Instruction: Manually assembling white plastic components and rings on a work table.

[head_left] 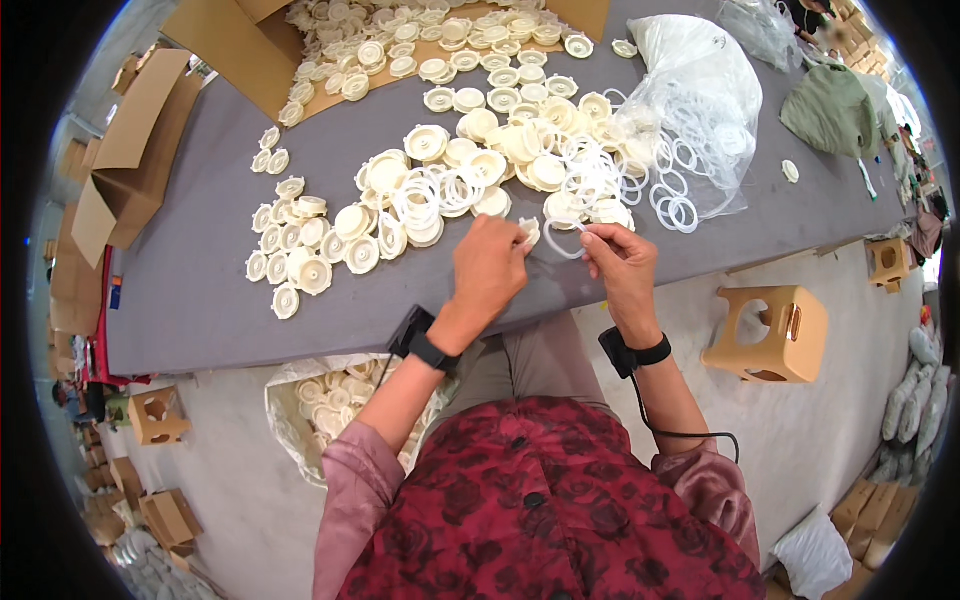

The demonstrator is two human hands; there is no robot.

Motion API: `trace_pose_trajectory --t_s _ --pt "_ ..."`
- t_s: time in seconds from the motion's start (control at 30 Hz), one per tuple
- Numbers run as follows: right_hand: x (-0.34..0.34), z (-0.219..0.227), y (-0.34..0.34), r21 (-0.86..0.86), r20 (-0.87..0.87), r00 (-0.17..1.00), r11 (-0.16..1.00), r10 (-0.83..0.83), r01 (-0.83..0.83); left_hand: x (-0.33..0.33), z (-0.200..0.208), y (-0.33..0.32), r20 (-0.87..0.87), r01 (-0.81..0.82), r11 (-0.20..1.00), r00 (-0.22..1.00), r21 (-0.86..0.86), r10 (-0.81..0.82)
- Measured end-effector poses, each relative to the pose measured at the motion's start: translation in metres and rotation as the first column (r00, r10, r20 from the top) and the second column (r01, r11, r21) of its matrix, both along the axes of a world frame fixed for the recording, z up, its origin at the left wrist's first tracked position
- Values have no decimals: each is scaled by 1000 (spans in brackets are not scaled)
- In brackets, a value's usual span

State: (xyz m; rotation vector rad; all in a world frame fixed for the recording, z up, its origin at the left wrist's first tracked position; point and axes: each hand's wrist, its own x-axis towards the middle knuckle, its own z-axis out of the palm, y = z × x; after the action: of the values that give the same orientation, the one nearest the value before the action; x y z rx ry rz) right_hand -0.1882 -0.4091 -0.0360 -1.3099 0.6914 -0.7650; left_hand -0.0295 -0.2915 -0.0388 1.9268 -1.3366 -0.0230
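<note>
At the near edge of the grey table my left hand point(488, 268) is closed on a cream plastic cap point(530, 233), part of which its fingers hide. Just to the right, my right hand point(622, 262) pinches a white ring point(562, 243) between thumb and fingers. The ring is apart from the cap. Beyond both hands lies a spread of round cream caps point(427, 143), some face up and some turned over. Loose white rings point(418, 198) rest on top of the caps, and more rings point(592, 172) are heaped behind my right hand.
A clear plastic bag point(690, 70) of rings lies at the right. An open cardboard box point(235, 55) spills caps at the back. Below the table's left-hand front edge stands a sack of caps point(335, 400). A tan stool point(770, 333) is on the floor at right.
</note>
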Motion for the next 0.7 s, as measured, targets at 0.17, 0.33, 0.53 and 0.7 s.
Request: trace_pose_trajectory --t_s 0.17,0.33,0.53,0.7 --pt "7 9 30 -475 6 989 870 -150 135 -9 2 42 -965 -39 997 257 -60 -48" --pt "7 17 63 -273 36 998 960 -53 61 -30 -3 70 -934 -157 949 -189 -275 -302" --pt "3 20 81 -417 31 999 909 29 -14 -38 -6 95 -913 -216 928 -211 -304 -349" --pt "-4 19 100 -594 -34 995 799 94 -96 -44 -14 104 -908 -276 913 -211 -300 -362"
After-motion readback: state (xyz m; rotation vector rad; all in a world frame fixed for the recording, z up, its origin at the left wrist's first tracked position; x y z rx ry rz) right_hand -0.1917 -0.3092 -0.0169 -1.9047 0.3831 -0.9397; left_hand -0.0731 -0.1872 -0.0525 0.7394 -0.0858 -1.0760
